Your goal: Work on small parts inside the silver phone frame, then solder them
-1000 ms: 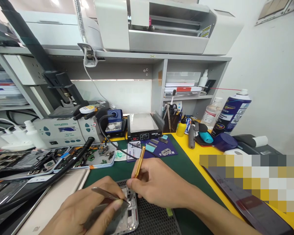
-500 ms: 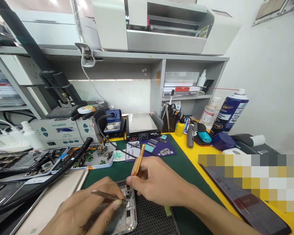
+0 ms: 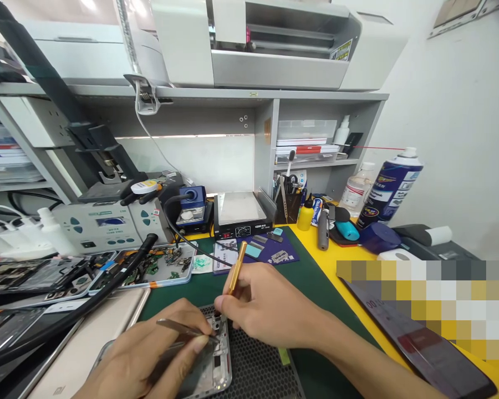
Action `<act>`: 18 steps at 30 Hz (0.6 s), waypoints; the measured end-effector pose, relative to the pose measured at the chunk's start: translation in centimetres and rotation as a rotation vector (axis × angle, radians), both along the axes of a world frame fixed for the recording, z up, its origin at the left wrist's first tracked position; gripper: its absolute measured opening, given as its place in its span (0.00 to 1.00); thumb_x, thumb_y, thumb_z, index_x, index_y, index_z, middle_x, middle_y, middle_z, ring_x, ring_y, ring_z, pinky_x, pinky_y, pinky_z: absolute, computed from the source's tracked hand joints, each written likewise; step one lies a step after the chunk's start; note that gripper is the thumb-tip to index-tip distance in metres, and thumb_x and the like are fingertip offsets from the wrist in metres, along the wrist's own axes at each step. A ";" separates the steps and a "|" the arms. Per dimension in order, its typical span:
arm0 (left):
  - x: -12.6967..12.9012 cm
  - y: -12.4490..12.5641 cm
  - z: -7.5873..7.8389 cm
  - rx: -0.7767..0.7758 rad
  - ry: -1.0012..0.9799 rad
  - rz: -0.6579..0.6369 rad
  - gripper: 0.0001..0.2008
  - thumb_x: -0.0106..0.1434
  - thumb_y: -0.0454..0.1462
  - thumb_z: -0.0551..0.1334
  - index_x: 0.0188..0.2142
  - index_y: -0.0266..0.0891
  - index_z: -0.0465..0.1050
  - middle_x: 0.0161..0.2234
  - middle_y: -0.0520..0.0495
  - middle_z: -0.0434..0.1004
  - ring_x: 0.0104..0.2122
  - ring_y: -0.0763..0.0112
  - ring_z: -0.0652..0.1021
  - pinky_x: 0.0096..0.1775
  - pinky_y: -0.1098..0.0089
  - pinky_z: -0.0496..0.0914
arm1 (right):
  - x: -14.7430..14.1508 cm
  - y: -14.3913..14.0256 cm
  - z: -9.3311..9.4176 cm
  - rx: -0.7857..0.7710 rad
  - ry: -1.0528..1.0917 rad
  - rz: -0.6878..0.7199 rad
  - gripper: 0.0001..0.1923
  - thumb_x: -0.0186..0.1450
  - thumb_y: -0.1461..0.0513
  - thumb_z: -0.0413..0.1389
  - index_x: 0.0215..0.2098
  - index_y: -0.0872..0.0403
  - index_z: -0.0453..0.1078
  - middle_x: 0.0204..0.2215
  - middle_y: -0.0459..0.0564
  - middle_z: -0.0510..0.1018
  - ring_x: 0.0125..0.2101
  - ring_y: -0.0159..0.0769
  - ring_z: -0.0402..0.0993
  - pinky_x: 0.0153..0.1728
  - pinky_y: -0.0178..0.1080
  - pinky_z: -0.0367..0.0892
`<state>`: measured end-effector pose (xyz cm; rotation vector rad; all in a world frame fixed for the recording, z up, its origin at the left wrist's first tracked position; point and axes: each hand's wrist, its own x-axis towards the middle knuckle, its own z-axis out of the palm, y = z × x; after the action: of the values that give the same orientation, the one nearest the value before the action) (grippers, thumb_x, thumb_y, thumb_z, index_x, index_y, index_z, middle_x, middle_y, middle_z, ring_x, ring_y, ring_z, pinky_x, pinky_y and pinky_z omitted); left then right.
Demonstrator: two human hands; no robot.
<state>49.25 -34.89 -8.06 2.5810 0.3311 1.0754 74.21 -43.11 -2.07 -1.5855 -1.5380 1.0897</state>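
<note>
My left hand is closed in a pinch on a pair of metal tweezers, whose tips rest at the upper part of a phone frame. A gold-coloured pen-like tool stands nearly upright in my right hand, its working end hidden behind the fingers over the frame's top edge. I cannot make out its tip. The open phone frame, with small metal and black parts inside, lies on a black honeycomb-patterned mat. My left hand covers much of it.
A parts tray and a black hose lie at the left, beside a gold tablet-like panel. Behind stand a soldering station and a hot plate. At the right are a spray can and a dark phone.
Both hands stay almost where they were, with the tweezers and the gold tool still held over the phone frame. The view has shifted very slightly.
</note>
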 end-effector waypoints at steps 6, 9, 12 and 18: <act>-0.5 0.1 0.4 -0.030 0.042 -0.009 0.12 0.91 0.36 0.63 0.54 0.58 0.82 0.44 0.65 0.93 0.40 0.80 0.95 0.49 0.89 0.83 | 0.0 -0.1 0.1 0.002 -0.003 0.000 0.25 0.83 0.71 0.68 0.30 0.49 0.67 0.26 0.37 0.69 0.31 0.35 0.66 0.32 0.41 0.56; -0.6 0.1 0.2 -0.061 0.068 -0.020 0.13 0.90 0.35 0.62 0.52 0.57 0.83 0.43 0.63 0.92 0.39 0.80 0.94 0.48 0.87 0.83 | 0.1 -0.1 0.2 0.002 -0.004 0.005 0.27 0.83 0.70 0.68 0.29 0.48 0.65 0.25 0.36 0.67 0.31 0.35 0.64 0.32 0.41 0.56; -0.5 0.1 0.0 -0.067 0.062 -0.020 0.13 0.90 0.35 0.62 0.52 0.56 0.83 0.42 0.62 0.91 0.38 0.80 0.94 0.47 0.87 0.83 | 0.1 -0.1 0.2 0.001 -0.005 0.005 0.27 0.84 0.71 0.67 0.29 0.48 0.65 0.25 0.36 0.67 0.31 0.35 0.64 0.32 0.41 0.56; 0.1 0.1 0.1 -0.039 0.056 0.015 0.12 0.93 0.38 0.62 0.52 0.56 0.84 0.44 0.62 0.94 0.40 0.79 0.95 0.50 0.87 0.84 | -0.1 0.1 0.1 -0.005 -0.007 0.002 0.26 0.83 0.71 0.67 0.30 0.48 0.66 0.25 0.36 0.68 0.31 0.35 0.65 0.32 0.41 0.56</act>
<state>49.31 -34.76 -7.94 2.5816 0.3812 0.9930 74.15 -43.06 -1.99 -1.5927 -1.5435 1.0905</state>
